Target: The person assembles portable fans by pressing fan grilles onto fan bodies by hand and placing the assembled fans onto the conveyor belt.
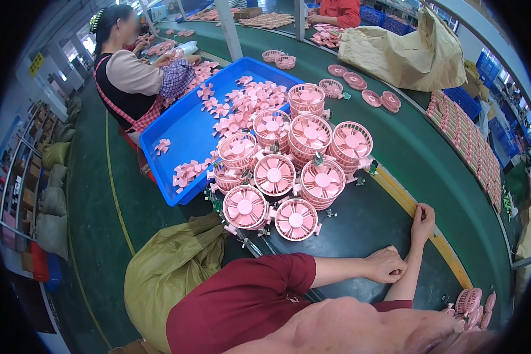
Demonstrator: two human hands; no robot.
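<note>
My left hand [386,265] lies across my right forearm, its fingers curled in and nothing showing in them. My right hand [423,223] rests at the table's edge beside a yellow strip [448,256], with fingers bent closed and no object visible. To the left of both hands, apart from them, stand stacks of round pink fan housings [296,219] with blades inside, small circuit boards and wires hanging from their sides. Behind these stacks a blue tray [149,137] holds loose pink fan blades [253,97].
More pink fan parts [471,304] lie at the lower right. A green conveyor belt [419,138] curves past, carrying pink round grilles [354,80] and a beige cloth [401,53]. An olive sack [171,265] sits by my left side. A co-worker [130,71] in a checked apron works at the left.
</note>
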